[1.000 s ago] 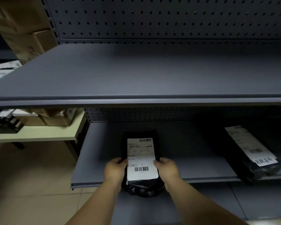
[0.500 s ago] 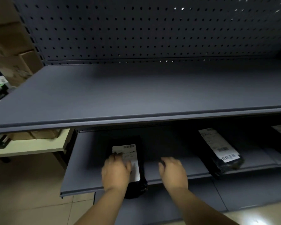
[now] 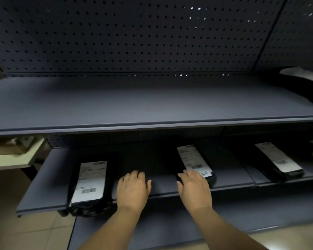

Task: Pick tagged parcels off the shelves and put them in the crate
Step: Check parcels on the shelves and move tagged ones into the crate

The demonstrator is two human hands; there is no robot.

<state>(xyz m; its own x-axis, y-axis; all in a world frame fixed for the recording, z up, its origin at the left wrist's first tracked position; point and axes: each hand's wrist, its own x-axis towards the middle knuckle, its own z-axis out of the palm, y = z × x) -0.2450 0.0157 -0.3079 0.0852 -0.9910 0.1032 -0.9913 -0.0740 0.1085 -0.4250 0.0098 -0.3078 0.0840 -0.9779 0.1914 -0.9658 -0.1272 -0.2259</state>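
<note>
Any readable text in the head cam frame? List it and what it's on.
None legible.
Left parcel: white label with print and barcodes, too blurred to read.
Middle parcel: label print and barcode blurred; the right hand hides its near corner.
Right parcel: label print too small and blurred.
Upper-shelf parcel at the right edge: pale label, nothing readable.
Left hand covers no label.

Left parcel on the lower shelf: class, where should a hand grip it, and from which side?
Grip the left parcel at its near end, coming from the front. That end overhangs the lower shelf edge, so fingers can go under and the thumb on top.
</note>
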